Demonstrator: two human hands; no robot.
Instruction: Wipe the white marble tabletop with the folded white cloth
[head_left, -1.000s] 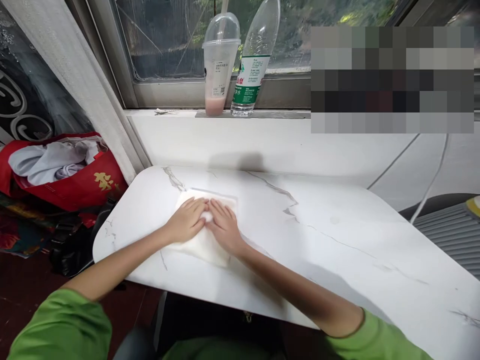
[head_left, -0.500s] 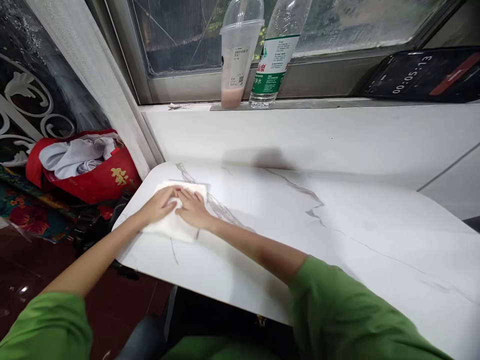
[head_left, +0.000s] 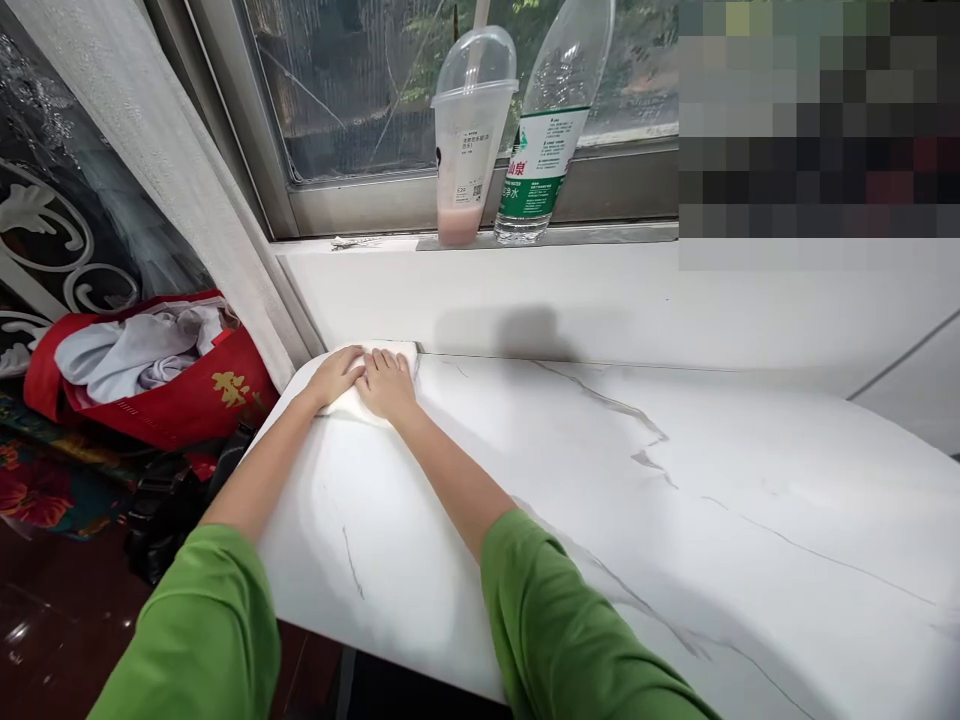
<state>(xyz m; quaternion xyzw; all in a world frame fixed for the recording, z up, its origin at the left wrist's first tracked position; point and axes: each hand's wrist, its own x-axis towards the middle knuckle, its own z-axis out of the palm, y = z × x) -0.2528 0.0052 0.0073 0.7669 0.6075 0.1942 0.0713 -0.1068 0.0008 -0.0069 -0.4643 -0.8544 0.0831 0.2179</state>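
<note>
A folded white cloth [head_left: 352, 404] lies at the far left end of the white marble-patterned table [head_left: 450, 520], against the wall under the window. My left hand [head_left: 334, 379] rests flat on the cloth's left part, fingers stretched toward the right. Beside it my right hand [head_left: 388, 385] presses down on the cloth with its fingers spread and pointing away from me. The two hands almost touch at the fingertips and thumb. Part of the cloth is hidden beneath them.
On the window sill stand a lidded plastic cup [head_left: 466, 150] with a little pink drink and a clear water bottle [head_left: 541, 160]. A red bag [head_left: 187, 395] of light cloth sits left of the table, near a pale curtain [head_left: 165, 130]. The upper right corner is pixelated.
Both hands have pushed the cloth away from me, from the table's left middle to its back edge by the wall. The camera view has tilted up a little.
</note>
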